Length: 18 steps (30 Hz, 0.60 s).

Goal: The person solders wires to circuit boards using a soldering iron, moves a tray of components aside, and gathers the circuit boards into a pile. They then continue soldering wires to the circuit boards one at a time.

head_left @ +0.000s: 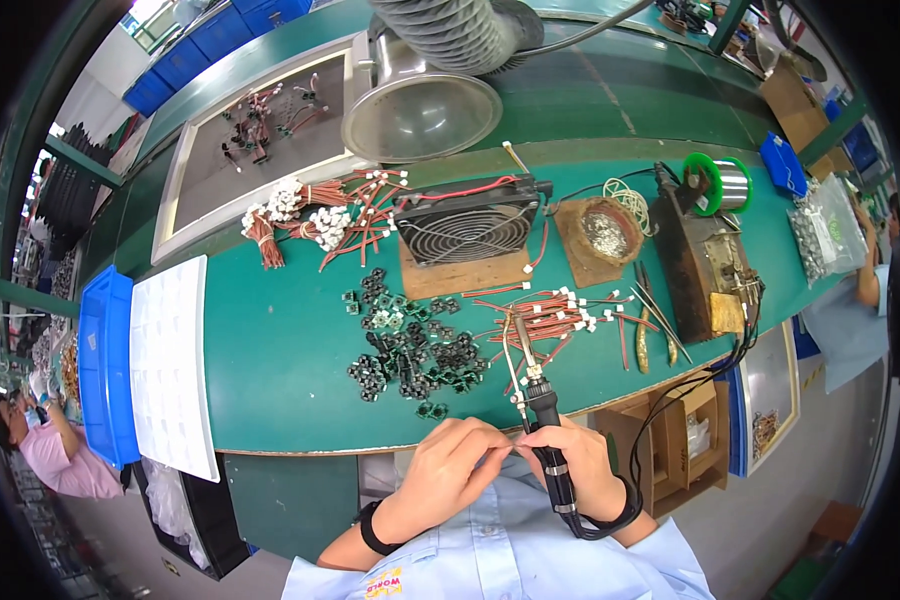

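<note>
At the bench's front edge, my right hand [592,468] is closed around a black soldering iron [544,400] with a thin feed tube along its side, its tip pointing away from me over the bench. My left hand [452,466] has its fingers pinched together, the tips meeting those of my right hand beside the iron's handle. Whatever lies in that pinch is hidden. Just beyond my hands is a heap of small black and green parts [410,355]. Red-brown wire leads [560,318] with white connectors lie loose under and beyond the iron's tip.
Behind the parts stand a fan [465,230], bundled leads [320,215] and a round dish [608,235] on wood. To the right are pliers [643,345], tweezers [663,325], a box-shaped unit [700,265] with cables and a solder spool [733,187]. A white tray [170,360] sits left.
</note>
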Tool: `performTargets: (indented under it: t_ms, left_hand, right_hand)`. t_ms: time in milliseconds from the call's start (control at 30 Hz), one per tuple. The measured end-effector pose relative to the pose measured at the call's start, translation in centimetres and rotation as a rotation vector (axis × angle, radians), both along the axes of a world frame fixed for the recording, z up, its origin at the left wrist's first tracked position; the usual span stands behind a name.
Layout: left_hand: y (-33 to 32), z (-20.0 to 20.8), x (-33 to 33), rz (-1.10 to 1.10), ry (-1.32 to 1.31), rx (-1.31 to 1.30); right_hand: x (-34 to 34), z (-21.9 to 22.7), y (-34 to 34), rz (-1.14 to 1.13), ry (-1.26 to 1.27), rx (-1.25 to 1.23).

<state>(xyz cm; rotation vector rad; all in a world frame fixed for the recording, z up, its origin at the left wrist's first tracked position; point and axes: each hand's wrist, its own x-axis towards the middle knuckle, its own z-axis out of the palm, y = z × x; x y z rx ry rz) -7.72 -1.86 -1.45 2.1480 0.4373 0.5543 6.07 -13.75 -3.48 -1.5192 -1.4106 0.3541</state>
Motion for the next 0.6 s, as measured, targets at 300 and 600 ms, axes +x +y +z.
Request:
performTargets:
  t_ms: [300,600]
  left_hand:
    - [1.9,-1.7,-3.9,0.268,0.07,0.014]
    - [1.3,-2.4,-2.7,0.447,0.272,0.239]
  right_hand:
    - [-0.1,0.0,1.1,-0.102,0.145,0.011]
    - [0.7,0.6,1.3,-0.114,0.361,-0.05]
